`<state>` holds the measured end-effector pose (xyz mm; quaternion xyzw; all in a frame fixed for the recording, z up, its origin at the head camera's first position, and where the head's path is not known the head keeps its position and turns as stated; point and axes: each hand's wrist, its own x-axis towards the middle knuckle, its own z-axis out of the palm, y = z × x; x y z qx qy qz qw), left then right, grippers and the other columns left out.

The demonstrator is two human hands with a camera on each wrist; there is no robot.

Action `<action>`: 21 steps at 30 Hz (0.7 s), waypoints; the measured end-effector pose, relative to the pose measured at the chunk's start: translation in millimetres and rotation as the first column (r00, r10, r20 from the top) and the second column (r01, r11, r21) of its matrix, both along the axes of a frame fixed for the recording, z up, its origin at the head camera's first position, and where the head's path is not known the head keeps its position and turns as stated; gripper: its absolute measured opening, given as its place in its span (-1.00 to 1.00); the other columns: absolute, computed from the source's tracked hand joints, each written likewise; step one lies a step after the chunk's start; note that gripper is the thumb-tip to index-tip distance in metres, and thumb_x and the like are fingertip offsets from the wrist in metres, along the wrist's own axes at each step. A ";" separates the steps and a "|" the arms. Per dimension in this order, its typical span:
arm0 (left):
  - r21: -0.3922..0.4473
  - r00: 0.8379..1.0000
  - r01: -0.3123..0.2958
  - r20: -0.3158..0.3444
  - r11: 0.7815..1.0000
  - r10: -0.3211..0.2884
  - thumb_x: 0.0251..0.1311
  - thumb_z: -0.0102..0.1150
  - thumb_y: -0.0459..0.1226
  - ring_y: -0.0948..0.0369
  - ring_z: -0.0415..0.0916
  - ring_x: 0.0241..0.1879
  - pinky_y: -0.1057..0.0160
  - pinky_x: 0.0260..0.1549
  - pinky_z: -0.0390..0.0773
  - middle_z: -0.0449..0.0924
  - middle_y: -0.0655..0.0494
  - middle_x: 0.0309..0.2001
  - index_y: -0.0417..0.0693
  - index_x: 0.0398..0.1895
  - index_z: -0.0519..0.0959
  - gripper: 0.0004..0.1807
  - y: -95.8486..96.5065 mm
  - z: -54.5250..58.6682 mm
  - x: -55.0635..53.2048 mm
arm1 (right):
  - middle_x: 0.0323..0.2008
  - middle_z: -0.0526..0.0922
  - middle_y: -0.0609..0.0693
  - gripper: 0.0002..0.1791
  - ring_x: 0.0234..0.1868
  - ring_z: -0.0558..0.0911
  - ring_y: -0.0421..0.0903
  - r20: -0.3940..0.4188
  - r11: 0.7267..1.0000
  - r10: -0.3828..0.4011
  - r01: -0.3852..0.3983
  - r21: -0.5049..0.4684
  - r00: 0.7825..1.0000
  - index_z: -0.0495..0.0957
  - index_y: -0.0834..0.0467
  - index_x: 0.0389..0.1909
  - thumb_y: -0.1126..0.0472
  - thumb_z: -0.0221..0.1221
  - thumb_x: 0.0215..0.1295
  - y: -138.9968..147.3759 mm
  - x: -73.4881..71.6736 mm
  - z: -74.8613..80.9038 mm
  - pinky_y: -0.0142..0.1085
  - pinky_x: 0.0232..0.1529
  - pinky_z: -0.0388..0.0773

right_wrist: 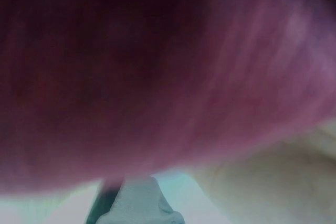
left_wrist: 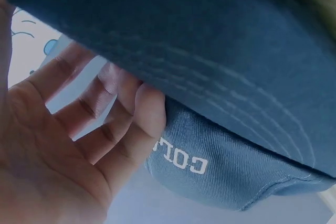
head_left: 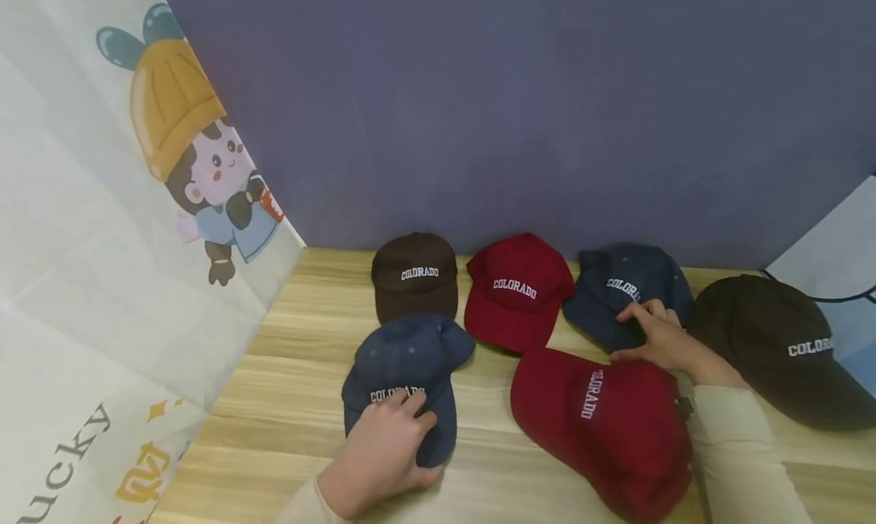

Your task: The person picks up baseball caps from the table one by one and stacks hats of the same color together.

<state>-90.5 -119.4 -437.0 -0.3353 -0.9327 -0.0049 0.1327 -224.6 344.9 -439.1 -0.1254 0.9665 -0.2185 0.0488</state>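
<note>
In the head view, my left hand (head_left: 383, 444) grips the brim of the front navy cap (head_left: 397, 353), its fingertips at the white lettering. The left wrist view shows the curled fingers (left_wrist: 149, 108) against the crown behind the navy brim (left_wrist: 173, 30). My right hand (head_left: 664, 345) holds the back navy cap (head_left: 633, 265) at its brim, thumb low and fingers by the lettering. The front red cap (head_left: 630, 433) lies sideways just below the right hand and wrist. Its blurred red cloth (right_wrist: 157, 103) fills most of the right wrist view, hiding that hand.
A brown cap (head_left: 414, 262) and another red cap (head_left: 520, 273) stand along the back of the wooden table (head_left: 274, 402). Another brown cap (head_left: 766, 341) lies at right. A dark wall (head_left: 513, 113) rises behind; a printed white sheet (head_left: 103, 242) hangs at left.
</note>
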 end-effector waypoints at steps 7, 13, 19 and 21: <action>0.046 0.997 -0.011 -0.070 0.999 0.014 -0.17 0.50 0.24 0.10 0.59 -0.21 0.14 -0.33 0.70 0.62 0.08 -0.19 0.11 -0.23 0.77 -0.47 -4.4 -4.9 -7.9 | 0.05 0.26 0.36 -0.17 0.01 0.23 0.35 -0.016 1.000 0.003 -0.002 0.016 1.000 0.39 0.15 0.11 -0.18 0.56 -0.06 0.5 -1.1 -1.3 0.32 -0.06 0.36; 0.048 0.993 -0.019 -0.112 0.999 0.024 -0.19 0.57 0.21 0.15 0.54 -0.23 0.21 -0.35 0.68 0.58 0.11 -0.24 0.07 -0.23 0.74 -0.45 -7.0 -7.1 -13.0 | 0.03 0.27 0.35 -0.17 0.01 0.24 0.34 -0.016 1.000 -0.007 0.007 0.024 1.000 0.40 0.14 0.10 -0.18 0.56 -0.07 -0.8 -2.3 -0.7 0.30 -0.06 0.38; 0.077 0.998 -0.015 -0.057 0.997 0.020 -0.22 0.64 -0.08 0.14 0.58 -0.10 0.19 -0.32 0.70 0.64 0.09 -0.13 0.07 -0.15 0.73 -0.53 -9.9 -6.7 -13.3 | -0.02 0.34 0.30 -0.18 0.05 0.33 0.34 -0.046 0.998 -0.013 0.016 0.054 0.999 0.45 0.11 0.08 -0.23 0.56 -0.10 -2.2 -3.2 -0.3 0.28 -0.06 0.45; 0.088 0.999 -0.009 -0.046 0.996 0.013 -0.24 0.63 -0.15 0.13 0.59 -0.06 0.18 -0.28 0.71 0.65 0.07 -0.09 0.06 -0.14 0.73 -0.53 -10.9 -6.4 -13.1 | -0.05 0.39 0.28 -0.19 0.03 0.39 0.34 -0.068 0.998 -0.008 0.012 0.067 0.998 0.48 0.11 0.06 -0.23 0.57 -0.13 -1.9 -2.9 0.2 0.26 -0.08 0.48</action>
